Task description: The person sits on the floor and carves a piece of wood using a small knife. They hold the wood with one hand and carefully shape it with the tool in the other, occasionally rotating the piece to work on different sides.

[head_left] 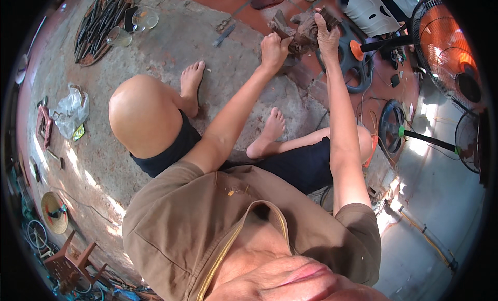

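A brown, rough, knobbly piece of wood, apparently carved (305, 32), is held out ahead of me at the far edge of the grey slab. My right hand (328, 40) grips its right end, thumb on top and fingers behind. Against its lower left side, my left hand (274, 51) is closed in a fist with the thumb toward the wood; what lies inside the fist is hidden. A small flat bluish-grey tool (224, 35) lies on the slab left of the hands.
At far left a round tray (89, 56) holds many dark, slender sticks, beside two clear glasses (145, 18). Two standing fans (450, 52) with round bases (390, 126) are at right. A plastic bag (71, 110) and a straw hat (54, 212) lie left.
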`<move>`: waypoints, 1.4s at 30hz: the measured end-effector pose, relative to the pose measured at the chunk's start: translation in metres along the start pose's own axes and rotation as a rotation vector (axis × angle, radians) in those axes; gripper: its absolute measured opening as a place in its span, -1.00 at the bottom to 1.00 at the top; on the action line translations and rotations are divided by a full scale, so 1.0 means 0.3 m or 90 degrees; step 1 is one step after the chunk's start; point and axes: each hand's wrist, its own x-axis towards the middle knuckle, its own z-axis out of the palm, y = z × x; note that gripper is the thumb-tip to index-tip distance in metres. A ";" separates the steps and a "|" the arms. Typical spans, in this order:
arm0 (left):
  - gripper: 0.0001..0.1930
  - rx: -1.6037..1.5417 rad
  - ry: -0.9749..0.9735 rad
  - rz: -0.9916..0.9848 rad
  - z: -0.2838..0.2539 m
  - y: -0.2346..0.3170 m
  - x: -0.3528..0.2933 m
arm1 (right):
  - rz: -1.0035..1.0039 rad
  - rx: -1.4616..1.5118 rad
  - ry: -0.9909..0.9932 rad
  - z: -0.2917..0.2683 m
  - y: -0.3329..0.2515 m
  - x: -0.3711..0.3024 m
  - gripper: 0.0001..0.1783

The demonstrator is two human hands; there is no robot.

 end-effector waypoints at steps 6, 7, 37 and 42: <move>-0.84 -0.230 0.063 -0.103 0.016 0.066 0.006 | 0.009 -0.007 0.007 0.010 0.017 0.002 -0.43; -0.83 -0.270 0.096 -0.070 0.026 0.071 -0.004 | 0.012 -0.011 0.001 0.010 0.015 -0.009 -0.44; -0.77 -0.098 0.131 -0.075 0.021 0.001 -0.052 | -0.029 0.033 -0.017 0.041 -0.034 -0.033 -0.53; -0.76 0.007 0.077 -0.064 -0.018 -0.034 -0.039 | -0.011 0.008 -0.036 0.028 -0.023 -0.029 -0.52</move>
